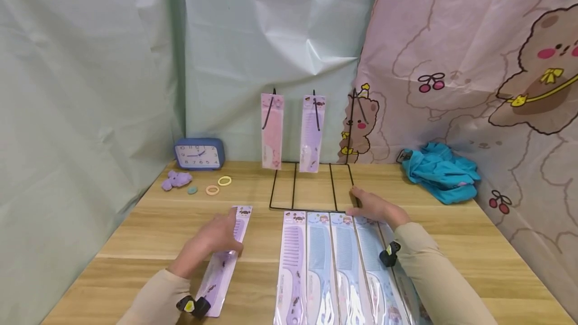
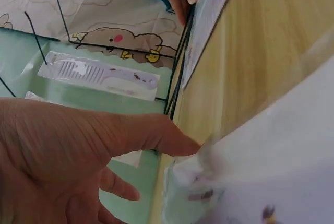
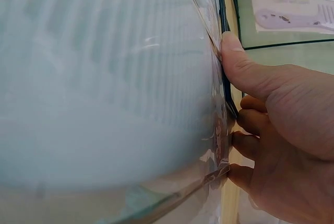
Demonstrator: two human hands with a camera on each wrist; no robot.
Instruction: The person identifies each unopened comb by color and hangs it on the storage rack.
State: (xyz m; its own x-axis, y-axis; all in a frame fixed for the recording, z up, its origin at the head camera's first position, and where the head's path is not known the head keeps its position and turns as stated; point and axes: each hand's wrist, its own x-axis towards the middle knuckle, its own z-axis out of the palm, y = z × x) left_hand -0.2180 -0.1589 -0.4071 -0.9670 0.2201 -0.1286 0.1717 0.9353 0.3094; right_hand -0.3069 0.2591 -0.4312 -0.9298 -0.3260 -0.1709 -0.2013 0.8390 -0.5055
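My left hand (image 1: 217, 234) lies over a packaged purple comb (image 1: 222, 285) on the table's left side. In the left wrist view its thumb (image 2: 156, 135) extends to the blurred package edge, the other fingers spread below. My right hand (image 1: 377, 207) is at the front right corner of a black wire display rack (image 1: 311, 210). The right wrist view has its thumb (image 3: 237, 59) against the front wire, fingertips beside the package tops. A packaged pink comb (image 1: 272, 139) and a packaged purple comb (image 1: 310, 139) hang from the rack's hooks.
In front of the rack lies a row of packaged combs, one purple (image 1: 291, 270) and several blue (image 1: 345, 265). Back left are a blue clock (image 1: 199, 154), a purple scrunchie (image 1: 176, 180) and small hair ties (image 1: 224, 180). A turquoise cloth bundle (image 1: 442, 172) sits back right.
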